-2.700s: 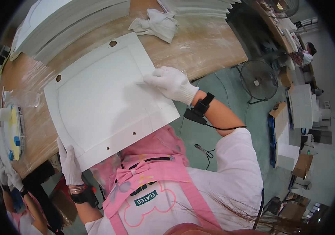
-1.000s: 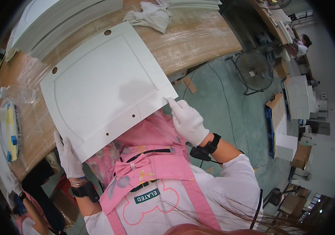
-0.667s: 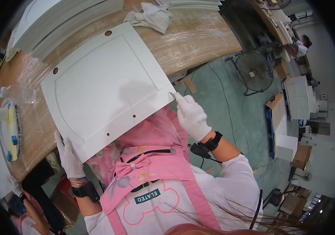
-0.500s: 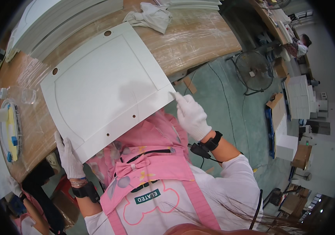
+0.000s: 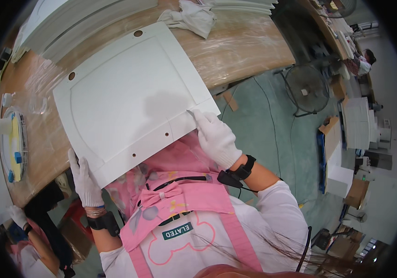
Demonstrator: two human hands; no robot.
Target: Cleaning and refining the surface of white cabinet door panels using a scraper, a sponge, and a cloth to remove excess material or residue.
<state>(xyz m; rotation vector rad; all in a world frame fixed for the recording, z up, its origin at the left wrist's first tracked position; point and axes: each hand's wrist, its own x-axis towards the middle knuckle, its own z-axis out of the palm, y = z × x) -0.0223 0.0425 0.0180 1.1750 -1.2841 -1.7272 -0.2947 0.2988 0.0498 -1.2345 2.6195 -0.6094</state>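
A white cabinet door panel [image 5: 124, 88] with an arched groove lies tilted across the table's near edge, overhanging toward my lap. It has two round holes along its far side and two small brass-coloured holes near its near edge. My gloved right hand [image 5: 217, 140] is closed at the near right part of the panel, pinching a small thin blade-like tool [image 5: 190, 112] whose tip is against the panel's face. Beside the panel's lower left corner, my gloved left hand [image 5: 85, 181] rests along the edge with its visible fingers stretched and apart.
Stacked white panels [image 5: 82, 28] and a crumpled white cloth [image 5: 189, 17] sit at the back of the film-covered table [image 5: 244, 51]. A red-tipped glue bottle [image 5: 3, 126] stands at left on a round tray. A floor fan [image 5: 306, 90] stands at right; a co-worker's gloved hand [image 5: 17, 216] shows lower left.
My right hand has moved left with the blade-like tool, from the panel's right corner inward along its near side. My left hand stays at the corner. The whole view has shifted slightly.
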